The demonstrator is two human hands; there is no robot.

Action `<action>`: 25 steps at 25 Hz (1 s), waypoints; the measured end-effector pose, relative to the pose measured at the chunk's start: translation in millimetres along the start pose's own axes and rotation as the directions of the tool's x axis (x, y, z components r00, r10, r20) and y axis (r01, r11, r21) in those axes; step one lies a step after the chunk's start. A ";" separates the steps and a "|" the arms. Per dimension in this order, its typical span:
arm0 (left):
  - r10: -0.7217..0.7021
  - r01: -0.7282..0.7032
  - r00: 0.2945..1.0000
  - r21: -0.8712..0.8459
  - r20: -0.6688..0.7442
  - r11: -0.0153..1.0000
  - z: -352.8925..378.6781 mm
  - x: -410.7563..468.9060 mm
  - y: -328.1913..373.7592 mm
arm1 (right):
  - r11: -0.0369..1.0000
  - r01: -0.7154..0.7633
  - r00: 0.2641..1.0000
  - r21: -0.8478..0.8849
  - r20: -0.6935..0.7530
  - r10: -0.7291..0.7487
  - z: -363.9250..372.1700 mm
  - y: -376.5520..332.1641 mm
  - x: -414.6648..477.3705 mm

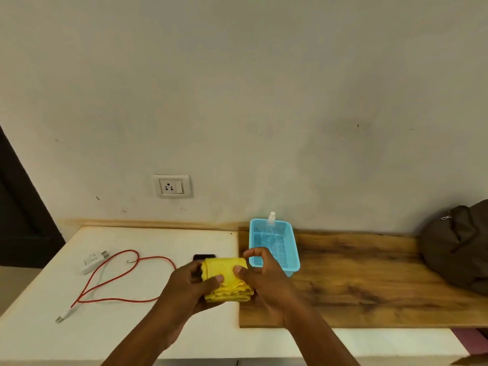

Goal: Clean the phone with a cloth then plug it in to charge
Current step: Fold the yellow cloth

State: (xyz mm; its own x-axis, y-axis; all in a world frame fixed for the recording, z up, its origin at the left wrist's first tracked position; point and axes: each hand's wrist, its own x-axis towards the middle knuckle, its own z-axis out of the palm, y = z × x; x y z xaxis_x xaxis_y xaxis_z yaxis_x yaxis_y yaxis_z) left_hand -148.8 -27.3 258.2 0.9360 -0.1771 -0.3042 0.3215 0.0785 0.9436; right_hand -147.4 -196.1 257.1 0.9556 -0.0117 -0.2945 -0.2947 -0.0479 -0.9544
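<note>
While the cleaning step looks unfinished, I log the phone [204, 257] held just above the worktop [126, 328], mostly wrapped in the yellow cloth [224, 280]. The left hand [188, 286] grips its left side and the right hand [264, 273] pinches the cloth over it. Its long axis runs from me toward the wall, bare dark end pointing away. The red cable [111, 281] lies to the left, nearer the left hand. Port end: cannot tell.
</note>
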 end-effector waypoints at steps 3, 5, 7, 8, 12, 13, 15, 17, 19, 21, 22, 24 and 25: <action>-0.089 0.087 0.994 -0.034 -0.059 0.996 -2.1 26.7 -30.2 | 0.991 0.045 0.998 -0.123 -0.027 -0.048 -1.0 33.5 20.3; -0.177 0.171 0.982 -0.077 -0.072 0.982 -3.7 47.5 -53.1 | 0.990 -0.003 1.000 -0.142 -0.013 0.002 -3.0 53.0 38.2; -0.242 0.233 0.968 -0.113 -0.073 0.966 -5.5 68.7 -72.5 | 0.989 -0.133 0.988 -0.067 0.066 0.137 -7.5 67.4 54.9; -0.273 0.262 0.959 -0.127 -0.074 0.957 -6.3 77.3 -78.8 | 0.978 -0.208 0.967 -0.020 0.146 0.209 -10.8 73.0 62.3; -0.402 0.383 0.911 -0.169 -0.095 0.908 -16.1 109.7 -92.2 | 0.986 -0.160 0.987 0.039 0.031 0.158 -44.0 82.5 114.4; -0.424 0.406 0.897 -0.148 -0.125 0.902 -21.4 117.0 -97.2 | 0.988 -0.146 0.984 0.050 -0.099 0.150 -56.8 80.5 132.7; -0.450 0.441 0.872 -0.089 -0.195 0.893 -35.1 124.8 -108.7 | 0.986 -0.146 0.943 0.075 -0.291 0.162 -81.7 74.5 167.7; -0.473 0.475 0.853 -0.045 -0.221 0.879 -45.5 127.2 -116.9 | 0.978 -0.172 0.907 0.120 -0.369 0.205 -96.0 70.3 196.2; -0.500 0.505 0.833 -0.045 -0.238 0.862 -50.5 132.0 -123.5 | 0.971 -0.216 0.900 0.105 -0.364 0.239 -98.1 77.5 218.1; -0.510 0.516 0.819 -0.054 -0.263 0.855 -55.3 136.4 -128.5 | 0.964 -0.263 0.914 -0.036 -0.330 0.237 -95.0 90.4 231.6; -0.502 0.513 0.819 -0.037 -0.278 0.858 -58.7 138.0 -131.2 | 0.945 -0.289 0.920 -0.156 -0.317 0.229 -94.2 97.8 235.8; -0.492 0.513 0.816 -0.012 -0.304 0.858 -65.7 140.9 -133.3 | 0.841 -0.316 0.930 -0.438 -0.319 0.183 -94.1 108.7 238.1; -0.495 0.514 0.812 -0.023 -0.309 0.857 -69.2 141.5 -132.9 | 0.772 -0.317 0.932 -0.552 -0.332 0.145 -94.5 111.9 237.5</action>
State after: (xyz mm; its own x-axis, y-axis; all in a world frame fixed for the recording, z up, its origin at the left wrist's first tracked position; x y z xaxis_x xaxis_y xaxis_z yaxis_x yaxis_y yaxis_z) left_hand -49.2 5.1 80.8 0.6449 0.1207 -0.7547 0.7603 -0.0009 0.6496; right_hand 46.8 -298.7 85.0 0.8488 -0.3495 -0.3967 -0.5284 -0.5841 -0.6161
